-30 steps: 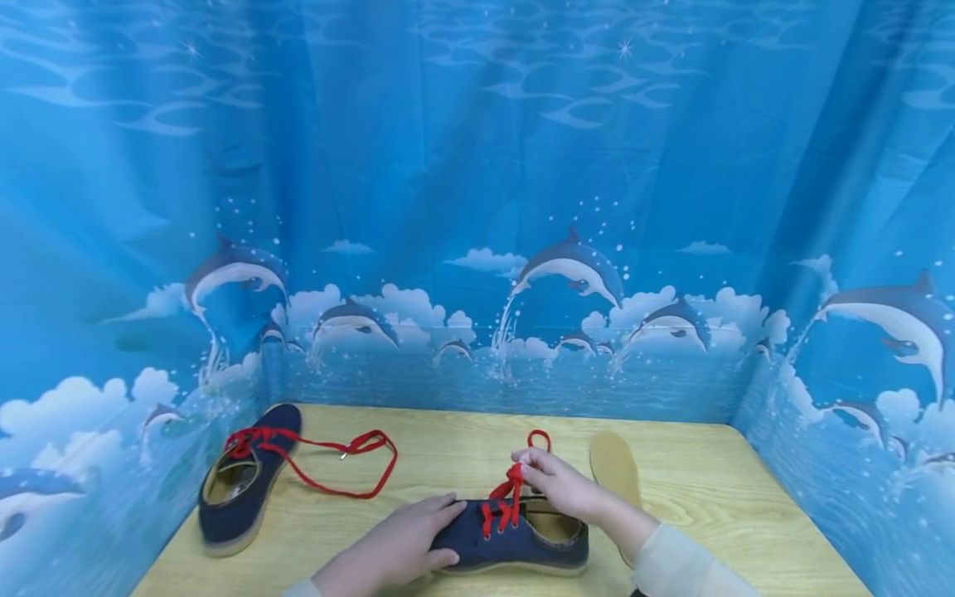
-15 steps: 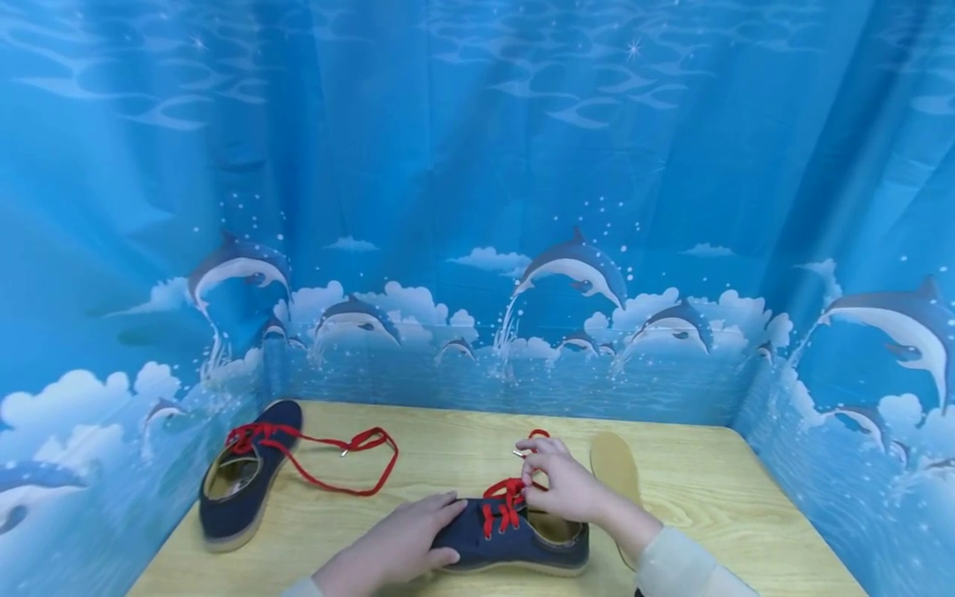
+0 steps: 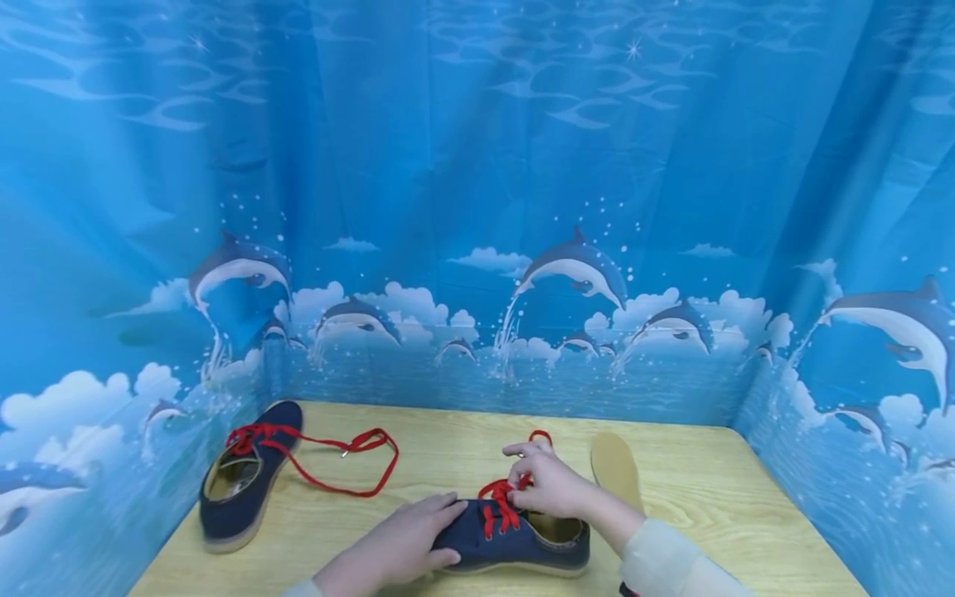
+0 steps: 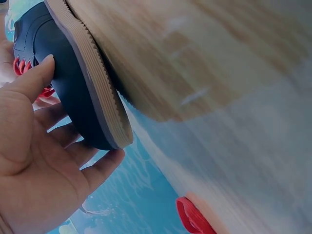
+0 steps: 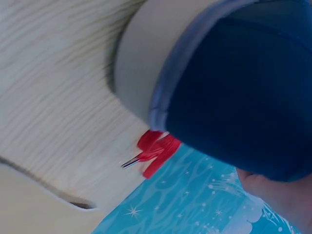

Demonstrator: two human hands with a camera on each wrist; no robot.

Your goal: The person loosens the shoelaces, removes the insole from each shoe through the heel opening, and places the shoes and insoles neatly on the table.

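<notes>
A navy canvas shoe (image 3: pixel 477 543) with red laces lies sole down on the table, toe to the left. My left hand (image 3: pixel 395 543) holds its toe; in the left wrist view the thumb lies on the upper and the fingers (image 4: pixel 105 170) reach round the toe's far side. Over the shoe's opening, my right hand (image 3: pixel 555 485) pinches the red shoelace (image 3: pixel 501 491) by the top eyelets, other fingers raised. Its fingertips are partly hidden. In the right wrist view, the shoe's heel (image 5: pixel 234 97) covers most of that hand, and a metal-tipped lace end (image 5: pixel 146 153) lies beyond.
A second navy shoe (image 3: pixel 242 493) stands at the left, its long red lace (image 3: pixel 358 493) trailing over the wooden table (image 3: pixel 716 514). Behind my right wrist lies a tan insole (image 3: pixel 615 464). A blue dolphin-print curtain (image 3: pixel 448 249) encloses the back and sides.
My right hand has dropped a little and shifted its fingers along the lace. The raised red bunch of lace has sunk onto the shoe's tongue. My left hand keeps its place.
</notes>
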